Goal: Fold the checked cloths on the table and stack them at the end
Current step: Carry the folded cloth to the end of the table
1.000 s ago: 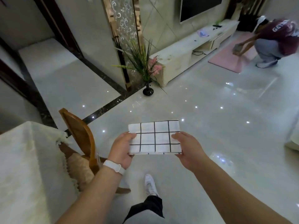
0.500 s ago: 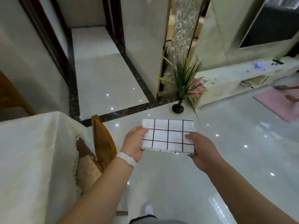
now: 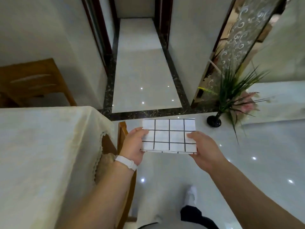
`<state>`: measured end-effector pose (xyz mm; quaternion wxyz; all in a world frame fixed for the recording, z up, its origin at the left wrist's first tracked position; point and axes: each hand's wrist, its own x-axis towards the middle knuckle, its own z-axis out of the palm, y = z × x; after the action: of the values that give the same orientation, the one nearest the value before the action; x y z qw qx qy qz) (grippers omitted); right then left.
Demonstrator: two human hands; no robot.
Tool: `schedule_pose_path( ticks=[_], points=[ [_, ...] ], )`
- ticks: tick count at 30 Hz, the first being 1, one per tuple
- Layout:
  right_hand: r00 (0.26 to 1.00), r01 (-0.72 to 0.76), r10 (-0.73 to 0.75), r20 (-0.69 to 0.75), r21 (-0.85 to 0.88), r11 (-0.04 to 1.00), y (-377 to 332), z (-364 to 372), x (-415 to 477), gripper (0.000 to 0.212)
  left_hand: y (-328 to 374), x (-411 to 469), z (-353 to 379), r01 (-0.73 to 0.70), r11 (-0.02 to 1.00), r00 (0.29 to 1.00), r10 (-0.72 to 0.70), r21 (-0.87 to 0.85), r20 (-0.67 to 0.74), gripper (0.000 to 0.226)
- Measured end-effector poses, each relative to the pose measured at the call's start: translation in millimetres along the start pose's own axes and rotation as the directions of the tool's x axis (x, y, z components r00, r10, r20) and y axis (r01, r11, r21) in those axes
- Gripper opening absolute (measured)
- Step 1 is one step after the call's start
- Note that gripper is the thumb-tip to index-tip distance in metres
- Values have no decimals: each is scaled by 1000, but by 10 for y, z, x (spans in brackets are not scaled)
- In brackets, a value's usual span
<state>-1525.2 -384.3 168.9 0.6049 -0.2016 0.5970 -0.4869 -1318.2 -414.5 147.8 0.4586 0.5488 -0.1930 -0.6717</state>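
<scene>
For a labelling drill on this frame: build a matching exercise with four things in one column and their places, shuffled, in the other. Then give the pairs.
Things:
1 checked cloth
2 white wristband
3 black vase
4 wooden chair

Places:
A on the floor, holding a plant
B beside the table
C on the left wrist
D gripped by the left hand and the right hand

Pairs: 1-D, 2-C, 3-A, 4-B

Wooden chair, black vase, glossy floor
</scene>
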Motion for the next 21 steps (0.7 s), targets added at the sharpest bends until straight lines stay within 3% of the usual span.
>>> schedule_pose_path(
  ticks=[7,14,21],
  points=[
    [990,-83,86,109,-34,996,-356,56,884,17,179,472,363,-47,997,986,36,-61,-164,28],
    [968,-108,119,220,-61,992,-1043,-64,1734,17,487,1007,1083,-66,995,971,47,-72,-236,28],
    [918,-101,129,375,-95,990,-1455,171,2294,14,730,1190,1316,-170,978,930,120,-120,-347,16]
  ],
)
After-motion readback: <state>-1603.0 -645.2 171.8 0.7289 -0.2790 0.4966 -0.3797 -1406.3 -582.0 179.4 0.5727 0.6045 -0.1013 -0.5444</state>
